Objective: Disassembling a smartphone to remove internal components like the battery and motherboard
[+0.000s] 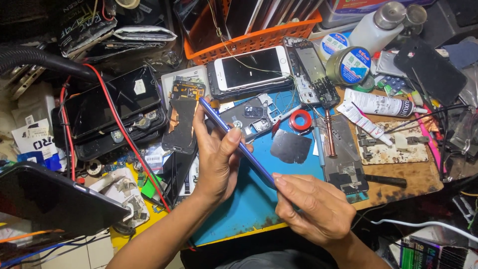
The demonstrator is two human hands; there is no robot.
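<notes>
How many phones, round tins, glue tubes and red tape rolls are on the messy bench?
Whole phones: 2, the blue phone in the left hand and right hand, and the white phone
Round tins: 2
White tubes: 2
Red tape rolls: 1
Total: 7

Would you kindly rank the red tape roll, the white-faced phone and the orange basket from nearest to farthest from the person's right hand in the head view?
Measured from the right hand:
1. Red tape roll, on the blue mat just above the hand.
2. White-faced phone, farther up, lying left of centre.
3. Orange basket, behind the phone at the bench's back edge.
</notes>
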